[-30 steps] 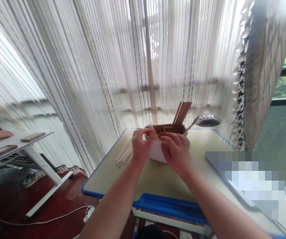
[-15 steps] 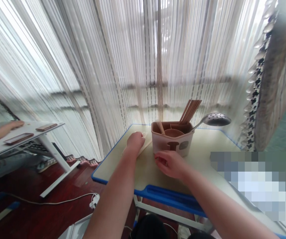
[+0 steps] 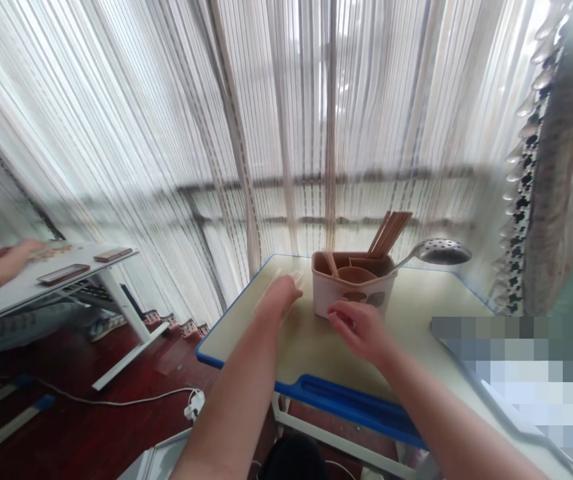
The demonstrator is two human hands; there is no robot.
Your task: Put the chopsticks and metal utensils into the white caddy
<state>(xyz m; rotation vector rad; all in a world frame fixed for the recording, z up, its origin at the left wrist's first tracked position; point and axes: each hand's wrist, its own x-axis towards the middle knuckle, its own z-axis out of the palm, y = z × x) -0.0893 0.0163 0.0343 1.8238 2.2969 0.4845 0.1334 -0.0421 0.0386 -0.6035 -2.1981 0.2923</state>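
Note:
My left hand (image 3: 286,293) is over the left part of the desk, fingers curled down. Pale, thin, see-through strips (image 3: 294,275) show beside its knuckles; what the fingers hold is hidden. In front of the holder, my right hand (image 3: 359,328) has its fingers bent in towards the thumb, and anything in them is too small to make out. The white and brown utensil holder (image 3: 320,297) stands upright on the desk. Inside it are a bundle of wooden chopsticks (image 3: 391,233), a light wooden handle (image 3: 330,262) and a metal slotted ladle (image 3: 444,251) leaning out right.
The cream desk (image 3: 301,353) has a blue rim. At the right, a blurred-out patch (image 3: 531,373) covers an object. A striped curtain (image 3: 286,133) hangs behind. On the far left, another person's hand (image 3: 16,260) is over a white table (image 3: 116,257) bearing small pieces and two flat trays.
The view has shifted slightly, moving the desk right and down. The pale stick between my left hand and the holder no longer shows. My right hand stays close to the holder's front.

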